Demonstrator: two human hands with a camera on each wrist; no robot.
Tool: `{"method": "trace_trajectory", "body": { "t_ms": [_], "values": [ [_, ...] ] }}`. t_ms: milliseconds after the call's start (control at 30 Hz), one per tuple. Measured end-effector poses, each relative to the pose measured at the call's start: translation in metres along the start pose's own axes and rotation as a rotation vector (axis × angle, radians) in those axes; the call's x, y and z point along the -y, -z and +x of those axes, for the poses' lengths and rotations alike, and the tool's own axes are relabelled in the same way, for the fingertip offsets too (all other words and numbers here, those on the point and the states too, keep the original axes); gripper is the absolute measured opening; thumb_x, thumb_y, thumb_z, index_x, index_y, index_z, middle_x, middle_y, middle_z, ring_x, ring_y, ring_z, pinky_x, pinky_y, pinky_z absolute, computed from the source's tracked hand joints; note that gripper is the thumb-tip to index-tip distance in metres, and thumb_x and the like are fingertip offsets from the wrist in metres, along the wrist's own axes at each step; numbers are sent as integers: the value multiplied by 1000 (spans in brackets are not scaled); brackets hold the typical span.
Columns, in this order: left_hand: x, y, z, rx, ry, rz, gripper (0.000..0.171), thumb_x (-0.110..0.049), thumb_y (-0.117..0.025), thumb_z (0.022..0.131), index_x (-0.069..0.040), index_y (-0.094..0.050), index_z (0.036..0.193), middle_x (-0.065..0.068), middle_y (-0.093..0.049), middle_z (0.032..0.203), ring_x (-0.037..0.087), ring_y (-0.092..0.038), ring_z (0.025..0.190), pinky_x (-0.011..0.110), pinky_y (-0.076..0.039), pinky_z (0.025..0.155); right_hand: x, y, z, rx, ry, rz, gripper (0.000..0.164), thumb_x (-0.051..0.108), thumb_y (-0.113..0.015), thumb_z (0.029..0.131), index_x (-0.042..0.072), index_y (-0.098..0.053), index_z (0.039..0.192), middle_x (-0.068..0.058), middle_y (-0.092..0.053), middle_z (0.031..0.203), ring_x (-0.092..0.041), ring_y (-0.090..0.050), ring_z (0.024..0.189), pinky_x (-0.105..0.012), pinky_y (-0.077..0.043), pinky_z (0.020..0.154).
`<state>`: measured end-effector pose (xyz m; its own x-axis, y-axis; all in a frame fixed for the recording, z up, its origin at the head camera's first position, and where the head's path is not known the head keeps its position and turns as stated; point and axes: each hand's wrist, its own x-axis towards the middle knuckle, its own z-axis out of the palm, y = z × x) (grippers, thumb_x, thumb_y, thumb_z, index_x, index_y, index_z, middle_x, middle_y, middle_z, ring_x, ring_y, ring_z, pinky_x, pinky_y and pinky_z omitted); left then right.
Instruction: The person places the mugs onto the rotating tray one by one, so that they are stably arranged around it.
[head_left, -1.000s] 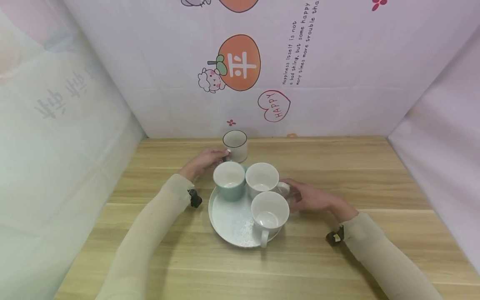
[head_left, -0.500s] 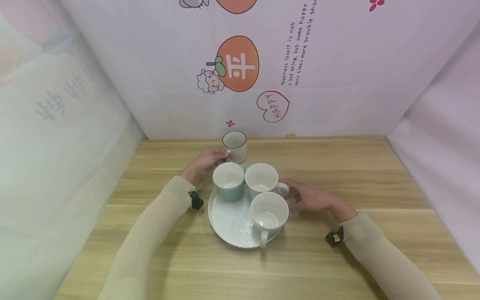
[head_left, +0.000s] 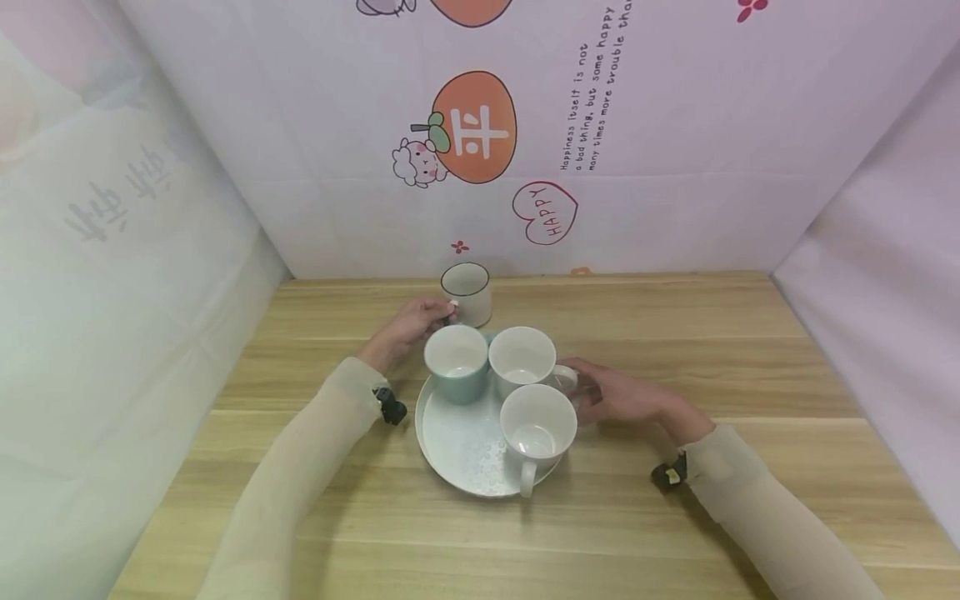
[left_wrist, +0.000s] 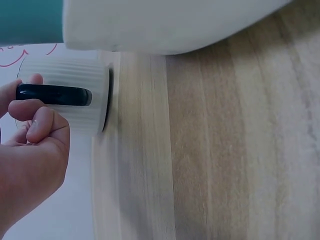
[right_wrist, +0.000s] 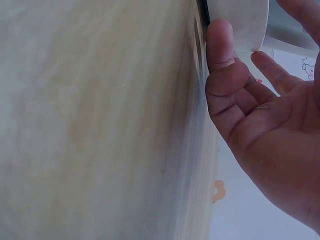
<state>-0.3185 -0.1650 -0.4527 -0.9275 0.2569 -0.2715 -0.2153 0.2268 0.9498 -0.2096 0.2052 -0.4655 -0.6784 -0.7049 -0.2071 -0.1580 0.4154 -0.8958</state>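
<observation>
My left hand (head_left: pixel 411 327) pinches the dark handle of a pale ribbed mug (left_wrist: pixel 75 107) with a dark rim, standing at the back of the table. In the head view this mug (head_left: pixel 468 297) is behind a round white tray (head_left: pixel 465 450). On the tray stand a teal cup (head_left: pixel 459 385) with a white inside, a white cup (head_left: pixel 513 379) at its right, and another white cup (head_left: pixel 538 427) in front. My right hand (head_left: pixel 618 392) lies at the tray's right side, beside the rear white cup's handle. Its fingers (right_wrist: pixel 220 45) are loosely bent, fingertips right at a white surface.
A light wooden table (head_left: pixel 360 517) carries everything. Printed white cloth (head_left: pixel 645 200) stands behind it and along both sides. The front white cup's handle points toward the person, over the tray's rim.
The pale mug has shifted very slightly left with my left hand. My right hand, the tray and its cups have stayed in place.
</observation>
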Motion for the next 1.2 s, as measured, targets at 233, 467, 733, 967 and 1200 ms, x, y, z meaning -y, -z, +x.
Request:
{"method": "trace_trajectory", "body": {
  "t_ms": [233, 467, 733, 967, 1200],
  "values": [
    [1, 6, -8, -14, -7, 32, 33, -24, -62, 100, 0, -66, 122, -4, -69, 95, 9, -59, 78, 22, -51, 74, -1, 0, 0, -11, -7, -34, 83, 17, -77, 88, 17, -27, 155, -22, -62, 132, -29, -68, 111, -30, -57, 87],
    [-2, 14, -23, -35, -13, 10, 33, -20, -61, 100, 2, -64, 124, 0, -64, 96, 9, -43, 70, 22, -37, 67, -1, -1, 1, -7, -4, -41, 82, 17, -76, 88, 19, -28, 154, -21, -62, 131, -31, -67, 112, -33, -57, 90],
    [-12, 21, -42, -24, 7, -48, 36, -22, -58, 102, 1, -61, 129, 1, -61, 95, 7, -37, 64, 21, -29, 60, 0, -1, 1, -9, -24, -23, 84, 19, -78, 87, 22, -28, 155, -19, -62, 131, -29, -67, 112, -33, -57, 89],
    [-19, 25, -59, -16, -19, -102, 37, -17, -54, 103, 7, -55, 133, -5, -62, 90, 4, -36, 62, 16, -29, 55, 2, -1, -1, -9, -23, -28, 85, 17, -77, 87, 23, -28, 155, -19, -64, 129, -28, -68, 111, -33, -58, 89],
    [-29, 29, -75, -3, -64, -140, 31, -15, -54, 103, 6, -59, 125, -7, -65, 85, 3, -34, 58, 16, -28, 53, 1, 0, -1, -11, -20, -30, 83, 18, -77, 87, 22, -29, 155, -18, -64, 128, -28, -68, 111, -34, -57, 89]
  ]
}}
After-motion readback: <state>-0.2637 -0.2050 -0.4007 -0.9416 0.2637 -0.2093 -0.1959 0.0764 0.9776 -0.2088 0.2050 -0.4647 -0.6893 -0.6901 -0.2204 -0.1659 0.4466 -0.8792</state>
